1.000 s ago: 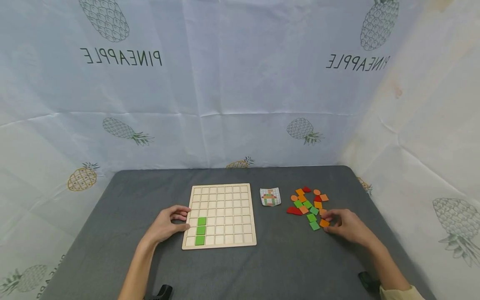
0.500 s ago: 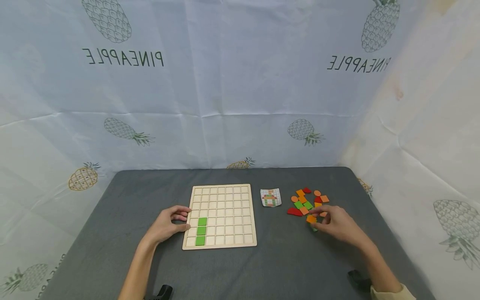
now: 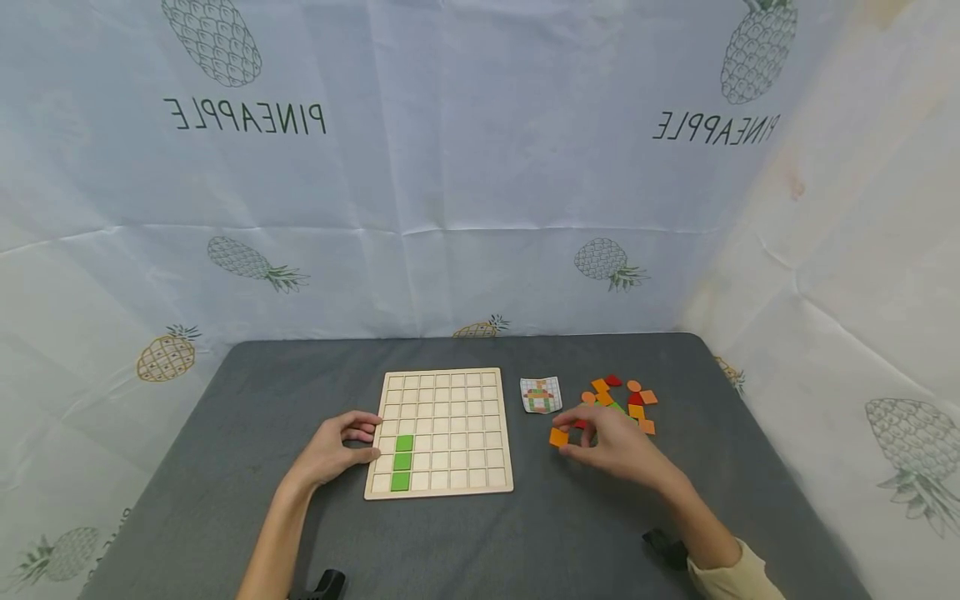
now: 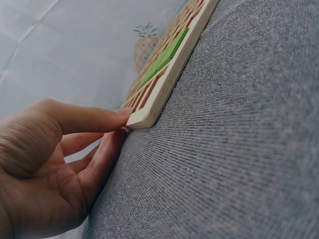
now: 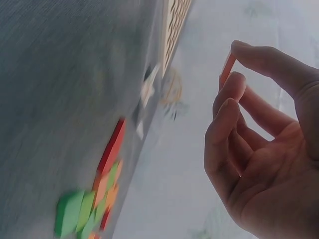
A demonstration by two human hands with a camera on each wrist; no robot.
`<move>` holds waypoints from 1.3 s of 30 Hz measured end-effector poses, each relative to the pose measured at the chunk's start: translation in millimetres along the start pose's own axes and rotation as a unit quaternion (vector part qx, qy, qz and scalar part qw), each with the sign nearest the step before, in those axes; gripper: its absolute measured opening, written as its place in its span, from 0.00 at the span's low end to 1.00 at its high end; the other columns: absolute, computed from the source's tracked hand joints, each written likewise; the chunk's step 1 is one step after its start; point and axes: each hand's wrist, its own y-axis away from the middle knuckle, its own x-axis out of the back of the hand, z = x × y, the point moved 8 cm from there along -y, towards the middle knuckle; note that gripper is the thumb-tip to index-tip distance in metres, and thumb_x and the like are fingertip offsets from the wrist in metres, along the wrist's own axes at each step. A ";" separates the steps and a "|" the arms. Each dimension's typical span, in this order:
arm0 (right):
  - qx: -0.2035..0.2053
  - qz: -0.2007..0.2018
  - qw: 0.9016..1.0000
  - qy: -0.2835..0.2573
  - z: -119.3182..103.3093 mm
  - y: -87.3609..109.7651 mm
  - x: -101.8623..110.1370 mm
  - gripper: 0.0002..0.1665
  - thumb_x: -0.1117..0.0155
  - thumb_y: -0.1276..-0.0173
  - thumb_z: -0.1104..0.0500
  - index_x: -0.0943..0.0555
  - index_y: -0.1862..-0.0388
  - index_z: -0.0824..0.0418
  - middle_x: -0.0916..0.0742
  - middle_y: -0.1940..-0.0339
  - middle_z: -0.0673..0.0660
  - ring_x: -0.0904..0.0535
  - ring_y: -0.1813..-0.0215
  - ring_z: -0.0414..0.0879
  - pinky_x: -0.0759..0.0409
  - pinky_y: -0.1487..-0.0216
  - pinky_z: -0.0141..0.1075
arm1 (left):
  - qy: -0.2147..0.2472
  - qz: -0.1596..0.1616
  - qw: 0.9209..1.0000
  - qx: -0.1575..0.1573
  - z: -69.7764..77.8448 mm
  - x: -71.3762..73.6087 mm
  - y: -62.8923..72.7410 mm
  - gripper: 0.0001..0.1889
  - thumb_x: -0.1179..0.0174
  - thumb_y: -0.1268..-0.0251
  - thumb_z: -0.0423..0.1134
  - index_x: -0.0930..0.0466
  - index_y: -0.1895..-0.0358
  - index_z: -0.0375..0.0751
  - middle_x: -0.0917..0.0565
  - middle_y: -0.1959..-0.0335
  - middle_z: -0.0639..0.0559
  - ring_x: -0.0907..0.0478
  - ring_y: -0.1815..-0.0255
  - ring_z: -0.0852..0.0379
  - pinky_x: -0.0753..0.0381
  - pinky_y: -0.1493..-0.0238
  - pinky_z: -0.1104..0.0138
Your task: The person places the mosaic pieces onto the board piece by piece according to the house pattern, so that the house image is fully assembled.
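Observation:
My right hand (image 3: 618,442) pinches an orange square tile (image 3: 558,437) between thumb and fingertips, above the table between the loose tiles and the board. Edge-on, the same orange tile (image 5: 228,67) shows in the right wrist view. The wooden grid board (image 3: 450,417) lies flat, with three green square tiles (image 3: 402,461) in a column of cells near its left side. Against the board's left edge rests my left hand (image 3: 333,450), its thumb and fingers apart. In the left wrist view, the thumb (image 4: 94,118) touches the rim near a corner.
A small printed pattern card (image 3: 540,395) lies right of the board. Beyond it are loose orange, red and green pieces (image 3: 635,398), partly covered by the right hand. Grey cloth covers the table (image 3: 480,542); a pineapple-print curtain (image 3: 450,167) hangs behind.
My right hand has picked up the orange square tile from the pile's right side and carried it left, past the green pieces. The left hand and board have stayed in place.

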 end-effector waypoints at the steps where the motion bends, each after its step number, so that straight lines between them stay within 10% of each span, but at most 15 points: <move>1: 0.009 -0.001 1.000 0.005 -4.6 -3.4 -3.1 0.19 0.19 0.32 0.55 0.11 0.44 0.56 0.08 0.50 0.53 0.26 0.70 0.30 0.23 0.70 0.30 | -0.001 0.001 1.000 0.000 0.2 0.0 -0.1 0.31 0.21 0.42 0.29 0.20 0.34 0.28 0.15 0.45 0.37 0.17 0.49 0.52 0.18 0.53 0.70; 39: 0.114 -0.137 0.983 0.036 -114.4 -86.6 -150.8 0.16 0.20 0.33 0.54 0.08 0.47 0.50 0.07 0.52 0.43 0.23 0.67 0.27 0.25 0.64 0.24 | 0.000 -0.001 1.000 -0.001 -1.9 1.0 -1.1 0.30 0.21 0.41 0.30 0.20 0.34 0.28 0.14 0.45 0.37 0.16 0.49 0.52 0.18 0.54 0.71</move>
